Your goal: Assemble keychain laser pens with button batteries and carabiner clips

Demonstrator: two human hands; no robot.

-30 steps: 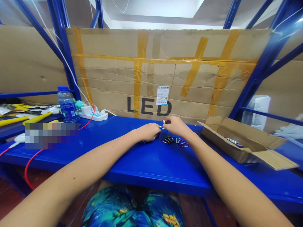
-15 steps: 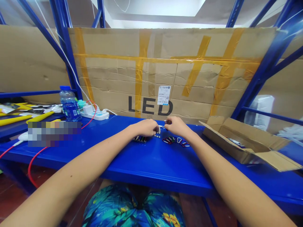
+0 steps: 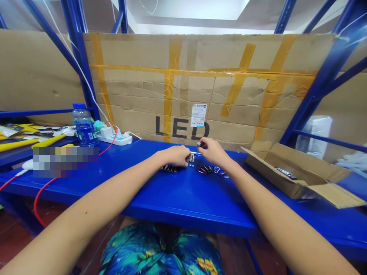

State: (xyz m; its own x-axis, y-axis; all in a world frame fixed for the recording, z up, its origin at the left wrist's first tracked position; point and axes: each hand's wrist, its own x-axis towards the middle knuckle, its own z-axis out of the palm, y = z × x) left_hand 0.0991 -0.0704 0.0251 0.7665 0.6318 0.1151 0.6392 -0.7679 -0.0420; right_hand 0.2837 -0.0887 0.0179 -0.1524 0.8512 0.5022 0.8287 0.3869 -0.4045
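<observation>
My left hand (image 3: 180,156) is closed with its fingers curled down over the table; what it holds, if anything, is hidden. My right hand (image 3: 211,149) pinches a small dark cylinder with a silver end (image 3: 198,144), raised slightly above the tabletop. Between the hands stand rows of tiny silver metal pieces (image 3: 192,158). A slim silver item with a clip-like loop (image 3: 197,154) lies just behind them. Partly under my left hand is a row of dark little tubes with shiny ends (image 3: 171,169). Several coloured carabiners (image 3: 212,170) lie in a curved row below my right wrist.
An open cardboard box (image 3: 286,185) with metal items inside sits at right. To the left are a blue-capped bottle (image 3: 85,126), a white power strip (image 3: 117,139) and a red cable (image 3: 38,198). A large cardboard sheet (image 3: 137,95) backs the blue table (image 3: 183,198).
My right hand has lifted a little, raising the small cylinder and tilting its silver end into view. My left hand has shifted slightly down and left, staying closed.
</observation>
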